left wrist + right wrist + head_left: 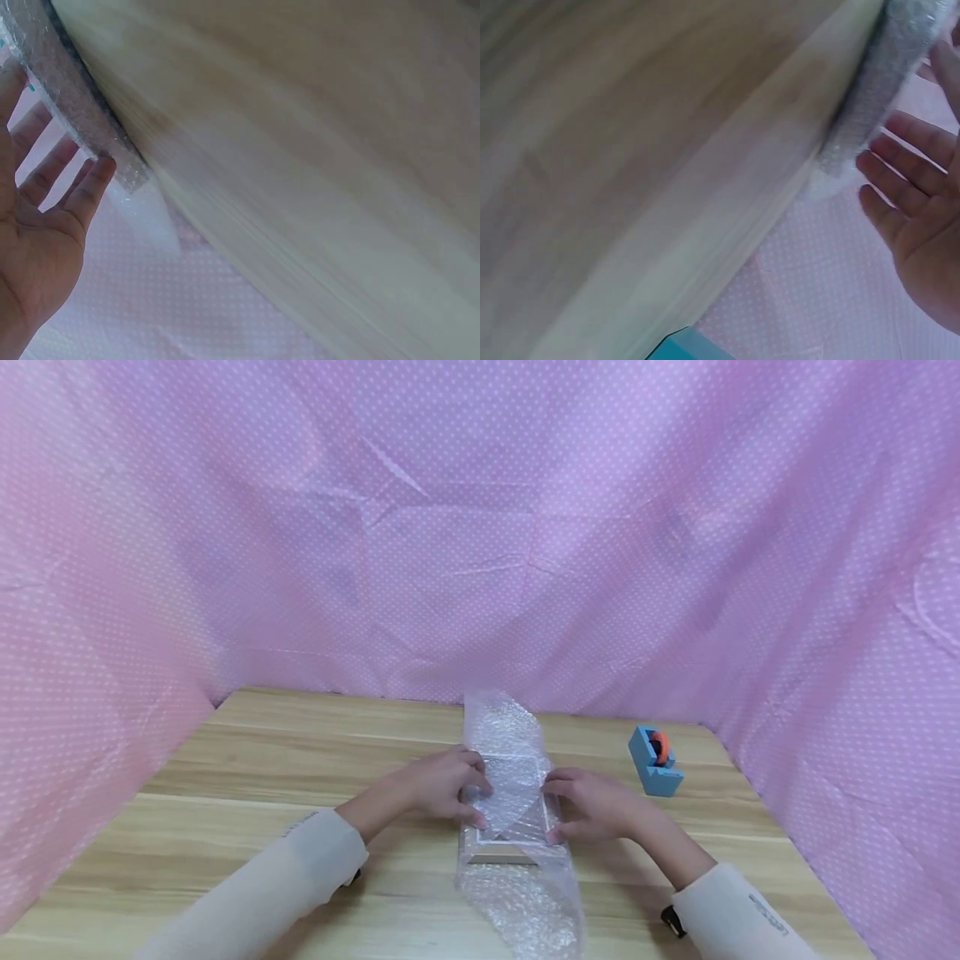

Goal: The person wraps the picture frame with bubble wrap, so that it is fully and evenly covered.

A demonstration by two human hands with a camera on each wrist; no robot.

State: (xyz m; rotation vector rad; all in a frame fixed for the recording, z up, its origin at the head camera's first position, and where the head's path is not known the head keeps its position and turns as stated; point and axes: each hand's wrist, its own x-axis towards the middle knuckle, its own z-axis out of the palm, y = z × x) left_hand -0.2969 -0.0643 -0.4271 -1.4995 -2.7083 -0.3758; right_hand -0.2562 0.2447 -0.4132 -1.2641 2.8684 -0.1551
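Observation:
A flat rectangular picture frame with a pale border (512,842) lies on the table, covered by clear bubble wrap (501,727). Long ends of the wrap stretch away from it toward the far edge and toward the near edge. My left hand (446,783) is at the frame's left side, fingertips on the wrapped edge (82,105); its fingers are loosely bent. On the opposite side my right hand (596,804) has its fingertips right at the wrapped right edge (889,82), fingers relaxed and apart. Part of the frame is blurred by the wrap's shine.
A blue tape dispenser (654,762) with an orange-cored roll stands on the wooden table (300,735), to the right of the wrap. Pink dotted cloth (465,527) hangs around the table's back and sides.

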